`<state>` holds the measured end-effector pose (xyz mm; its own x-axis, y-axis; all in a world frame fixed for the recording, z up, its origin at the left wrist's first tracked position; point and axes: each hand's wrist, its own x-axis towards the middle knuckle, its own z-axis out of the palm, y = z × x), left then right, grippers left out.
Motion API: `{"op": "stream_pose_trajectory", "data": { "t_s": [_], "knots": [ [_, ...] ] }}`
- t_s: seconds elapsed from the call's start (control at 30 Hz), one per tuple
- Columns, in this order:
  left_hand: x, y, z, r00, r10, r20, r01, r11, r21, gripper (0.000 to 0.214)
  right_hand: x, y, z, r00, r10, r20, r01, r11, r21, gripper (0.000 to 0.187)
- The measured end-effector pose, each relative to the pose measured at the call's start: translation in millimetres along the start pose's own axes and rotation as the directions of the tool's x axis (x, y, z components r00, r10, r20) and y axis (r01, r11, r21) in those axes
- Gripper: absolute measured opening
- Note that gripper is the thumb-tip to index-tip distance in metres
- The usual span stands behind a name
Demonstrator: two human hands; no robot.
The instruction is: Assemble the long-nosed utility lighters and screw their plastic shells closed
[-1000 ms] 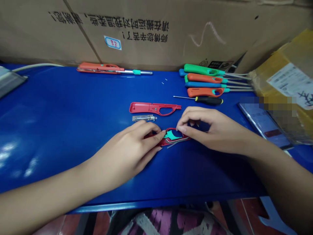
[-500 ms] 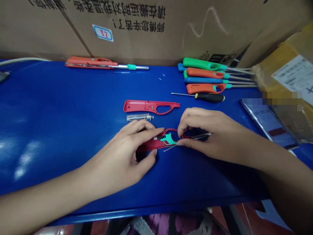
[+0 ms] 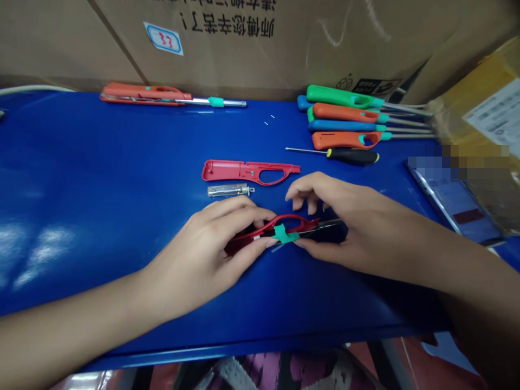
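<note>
Red lighter shell point(image 3: 309, 223) — gripped by left hand point(image 3: 221, 233), right hand point(image 3: 345, 216) loosely open, label point(image 3: 163, 38) behind reading "33"

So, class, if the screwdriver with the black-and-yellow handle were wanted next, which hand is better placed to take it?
Probably the right hand: it lies nearer the screwdriver, with its fingers and thumb parted, while the left hand grips the red plastic shell half.

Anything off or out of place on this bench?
The orange lighter at back left looks odd: its casing gapes along the handle, unlike the closed-looking lighters at right. Two tiny white slivers lie loose on the blue table, too small to identify. No spill visible.
</note>
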<state>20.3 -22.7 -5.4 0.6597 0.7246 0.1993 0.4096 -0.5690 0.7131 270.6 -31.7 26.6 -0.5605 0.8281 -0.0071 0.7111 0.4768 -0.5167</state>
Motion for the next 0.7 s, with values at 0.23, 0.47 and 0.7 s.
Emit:
{"op": "stream_pose_trajectory", "data": {
  "t_s": [0.23,0.47,0.7],
  "knots": [
    [-0.8,3.2,-0.9,1.000,-0.008,0.030,0.009,1.000,-0.013,0.019,6.0,3.3,2.4,0.994,-0.046,0.098,0.045,0.999,0.017,0.013],
    [-0.5,2.9,1.1,1.000,-0.026,0.003,0.027,0.998,-0.048,0.014,6.7,3.3,4.7,0.985,-0.137,0.104,0.138,0.990,-0.003,0.015],
    [0.5,2.6,1.1,0.999,-0.036,-0.030,0.034,0.997,-0.074,0.012,7.0,4.2,7.4,0.983,-0.156,0.100,0.165,0.982,-0.089,0.018]
  ]
}}
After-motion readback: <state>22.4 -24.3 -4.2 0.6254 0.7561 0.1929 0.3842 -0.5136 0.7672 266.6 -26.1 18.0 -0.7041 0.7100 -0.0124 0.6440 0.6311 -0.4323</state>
